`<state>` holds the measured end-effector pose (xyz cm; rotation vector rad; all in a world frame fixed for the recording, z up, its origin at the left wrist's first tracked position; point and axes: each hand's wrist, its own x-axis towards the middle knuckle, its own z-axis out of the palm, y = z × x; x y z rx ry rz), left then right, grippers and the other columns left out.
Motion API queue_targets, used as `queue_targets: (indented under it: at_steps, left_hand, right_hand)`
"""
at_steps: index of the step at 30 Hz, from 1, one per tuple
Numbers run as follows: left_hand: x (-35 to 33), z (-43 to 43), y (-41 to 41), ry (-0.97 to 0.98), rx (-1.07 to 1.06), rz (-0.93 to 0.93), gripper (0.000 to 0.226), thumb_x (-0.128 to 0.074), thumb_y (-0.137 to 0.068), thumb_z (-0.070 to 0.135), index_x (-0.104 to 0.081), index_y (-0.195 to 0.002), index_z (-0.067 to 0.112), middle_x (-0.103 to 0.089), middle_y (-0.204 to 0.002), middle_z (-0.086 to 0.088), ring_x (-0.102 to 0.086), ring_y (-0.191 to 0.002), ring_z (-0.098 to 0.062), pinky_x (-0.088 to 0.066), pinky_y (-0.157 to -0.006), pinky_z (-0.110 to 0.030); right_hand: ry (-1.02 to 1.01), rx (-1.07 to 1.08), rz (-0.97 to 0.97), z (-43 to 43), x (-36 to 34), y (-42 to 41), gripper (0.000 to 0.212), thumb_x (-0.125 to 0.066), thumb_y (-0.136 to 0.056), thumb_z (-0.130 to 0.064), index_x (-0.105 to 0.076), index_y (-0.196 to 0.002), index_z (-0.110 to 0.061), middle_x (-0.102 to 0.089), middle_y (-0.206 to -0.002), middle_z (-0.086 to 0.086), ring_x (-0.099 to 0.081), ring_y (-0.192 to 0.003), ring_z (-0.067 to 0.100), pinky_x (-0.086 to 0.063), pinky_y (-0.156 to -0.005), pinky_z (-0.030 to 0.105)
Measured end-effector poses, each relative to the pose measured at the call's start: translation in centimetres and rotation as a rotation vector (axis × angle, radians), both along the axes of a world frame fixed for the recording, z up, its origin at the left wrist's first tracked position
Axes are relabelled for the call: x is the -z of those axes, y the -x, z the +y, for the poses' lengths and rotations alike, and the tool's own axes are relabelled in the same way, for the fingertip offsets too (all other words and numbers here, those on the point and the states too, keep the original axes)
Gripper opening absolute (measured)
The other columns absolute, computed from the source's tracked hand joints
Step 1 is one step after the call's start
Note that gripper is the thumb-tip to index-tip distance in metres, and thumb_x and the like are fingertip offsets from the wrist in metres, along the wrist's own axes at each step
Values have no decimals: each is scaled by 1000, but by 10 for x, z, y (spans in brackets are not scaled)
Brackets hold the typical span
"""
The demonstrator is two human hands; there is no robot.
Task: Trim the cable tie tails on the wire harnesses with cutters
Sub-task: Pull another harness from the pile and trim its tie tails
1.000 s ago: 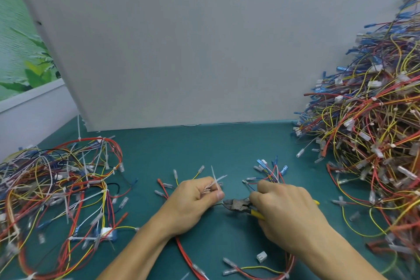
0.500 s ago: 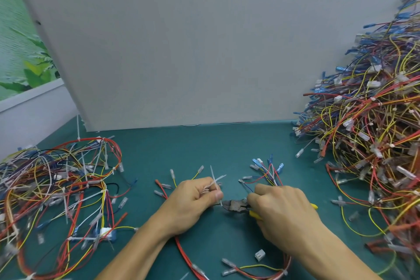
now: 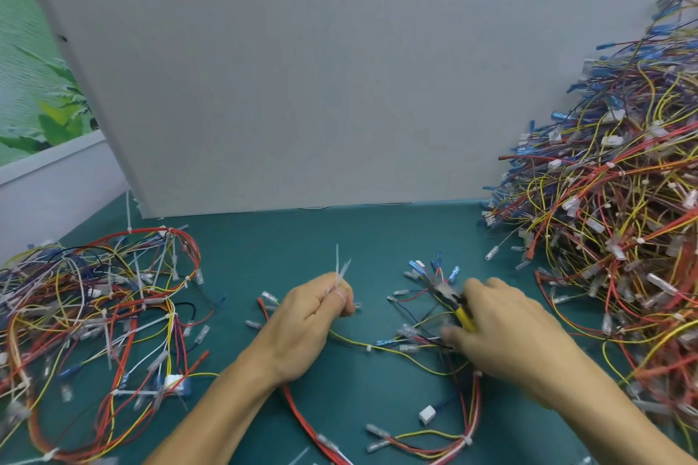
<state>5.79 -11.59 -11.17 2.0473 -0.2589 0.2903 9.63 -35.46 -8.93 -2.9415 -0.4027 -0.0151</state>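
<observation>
My left hand [image 3: 309,317] is curled into a fist at the table's middle and pinches a few white cable tie tails [image 3: 341,268] that stick up above its fingers. To its right, my right hand [image 3: 502,328] grips the yellow-handled cutters [image 3: 451,300], whose dark jaws point up and left among the blue connectors of a wire harness [image 3: 426,336]. This harness of red, yellow and black wires lies on the green mat under and between both hands. The two hands are apart. The right hand is blurred, so I cannot tell if the jaws are parted.
A tall heap of wire harnesses [image 3: 619,208] fills the right side. A flatter pile of harnesses [image 3: 94,321] with white ties lies at the left. A grey board [image 3: 302,68] stands upright behind the green mat [image 3: 294,238]. A small white connector [image 3: 426,414] lies near the front.
The hands have parted: my right hand carried the cutters to the right into the harness's blue connectors. My left hand now holds the white tails free, upright above its fist.
</observation>
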Motion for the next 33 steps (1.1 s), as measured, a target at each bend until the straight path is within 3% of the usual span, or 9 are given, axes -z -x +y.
queue_targets:
  at_steps: [6,9,12,16,22,25,28,30,33]
  left_hand:
    - [-21,2,5,-6,144,164,31,-37,-89,32,-60,-85,12,-54,-61,6,-52,-60,-11,-44,-65,-22]
    - [-30,1,8,-152,199,200,31,-37,-89,33,-62,-89,15,-49,-59,8,-49,-58,-10,-42,-65,-24]
    - [-38,-4,12,-239,250,265,24,-40,-89,30,-63,-86,27,-49,-60,10,-49,-58,-8,-42,-63,-23]
    - [-43,-13,18,-486,287,331,24,-45,-92,20,-67,-87,29,-53,-59,13,-48,-57,0,-42,-60,-19]
    - [-44,-30,30,-819,323,462,11,-56,-80,38,-58,-82,27,-59,-73,6,-54,-72,-11,-45,-65,-28]
    - [-47,-31,35,-865,313,526,35,-64,-68,54,-60,-91,27,-65,-81,12,-60,-81,-11,-53,-73,-33]
    - [-56,-30,37,-873,342,509,53,-57,-68,68,-54,-82,17,-53,-66,5,-49,-65,-13,-45,-64,-32]
    - [-60,-25,37,-865,281,509,53,-52,-72,70,-55,-80,18,-54,-65,4,-48,-64,-12,-44,-63,-32]
    - [-55,-6,25,-866,-77,524,51,-46,-85,64,-61,-81,14,-63,-80,-1,-57,-76,-19,-47,-69,-32]
  right_hand:
    - [199,27,136,-2,3,-1,19,-53,-81,-34,-41,-91,-22,-51,-93,3,-59,-102,29,-34,-66,31]
    - [93,86,185,2,5,-10,16,-50,-76,-26,-50,-91,-20,-46,-84,2,-58,-97,31,-38,-67,30]
    - [-87,225,161,10,11,-27,24,-53,-74,-26,-58,-96,-18,-58,-98,9,-58,-95,35,-43,-70,31]
    - [-278,388,115,15,14,-48,8,-53,-75,-20,-50,-80,-15,-47,-79,5,-49,-80,33,-39,-68,32]
    - [-309,400,89,19,19,-53,12,-54,-77,-19,-45,-85,-16,-46,-85,6,-47,-82,33,-38,-68,33]
    - [-281,371,88,22,22,-48,20,-56,-78,-23,-43,-91,-15,-45,-86,5,-46,-83,32,-38,-69,33]
    - [-248,351,60,27,24,-44,25,-57,-81,-25,-39,-94,-13,-52,-94,9,-54,-92,34,-38,-69,33]
    - [-228,357,18,29,27,-41,25,-57,-82,-24,-38,-93,-12,-59,-103,11,-58,-97,35,-37,-68,33]
    - [-195,376,-29,29,31,-38,24,-57,-82,-26,-40,-91,-12,-63,-106,11,-59,-98,34,-35,-67,32]
